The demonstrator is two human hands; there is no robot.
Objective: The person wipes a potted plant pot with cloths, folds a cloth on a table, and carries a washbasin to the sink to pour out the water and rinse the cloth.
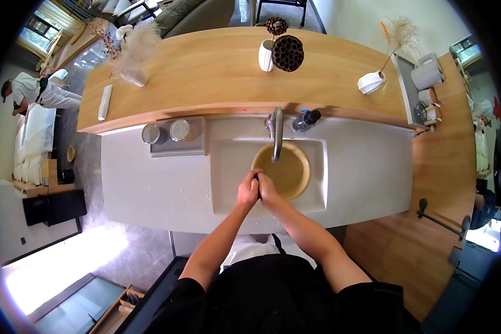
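Note:
Both hands meet over the near left rim of a yellow-tan basin (304,167), which sits in the white sink (224,172). My left hand (247,191) is closed and pressed against my right hand (267,187), whose fingers are also closed. Between them a small dark blue bit (256,176) shows; the rest of it is covered, and its kind cannot be made out. A metal faucet (278,131) reaches over the basin, just beyond the hands. Whether water runs from it is not visible.
A dark pump bottle (305,121) stands right of the faucet. Left of the sink, a grey tray (175,146) holds two glass jars. Vases with dried plants line the wooden ledge (211,72). A kettle (427,71) is at the far right. Another person (39,92) bends at the far left.

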